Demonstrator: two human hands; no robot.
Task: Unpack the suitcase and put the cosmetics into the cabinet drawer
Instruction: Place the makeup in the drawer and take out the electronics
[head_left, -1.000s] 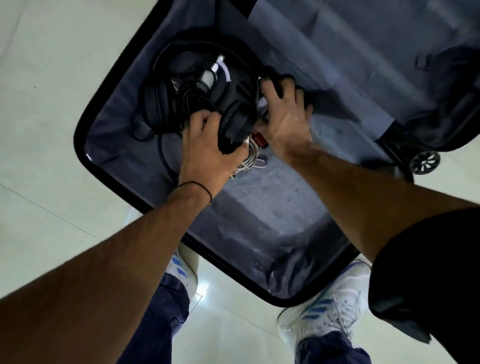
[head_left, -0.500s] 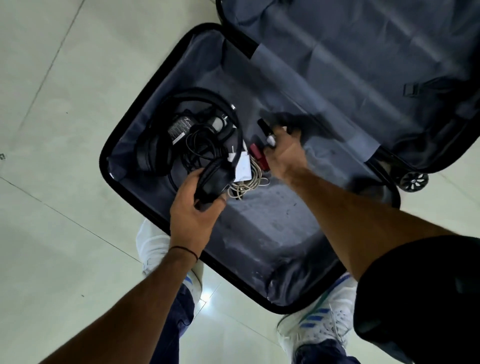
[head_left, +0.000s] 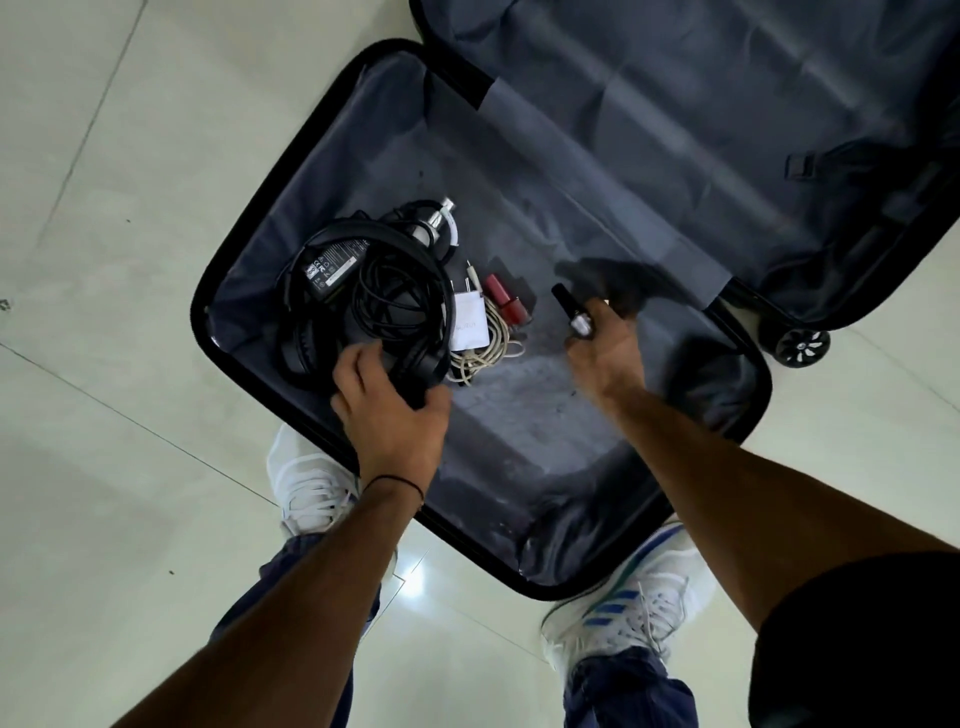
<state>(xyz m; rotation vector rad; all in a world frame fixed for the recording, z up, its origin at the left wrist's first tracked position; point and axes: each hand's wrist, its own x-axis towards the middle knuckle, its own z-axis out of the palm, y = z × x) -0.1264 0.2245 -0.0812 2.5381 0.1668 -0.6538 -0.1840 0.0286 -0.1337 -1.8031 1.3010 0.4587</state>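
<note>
My right hand (head_left: 605, 356) pinches a small bottle (head_left: 569, 309); my left hand (head_left: 389, 410) grips the headphones (head_left: 423, 358). Such a light pinch could drop the bottle.

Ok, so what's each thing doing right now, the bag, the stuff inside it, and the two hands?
suitcase: open, lying flat on the floor.
headphones: in the suitcase, gripped by the left hand.
small bottle: capped, held in the right hand.
red bottle: capped, on its side on the lining, untouched.
white charger: lying loose, cable coiled.
power adapter: lying among the black cables.
</note>
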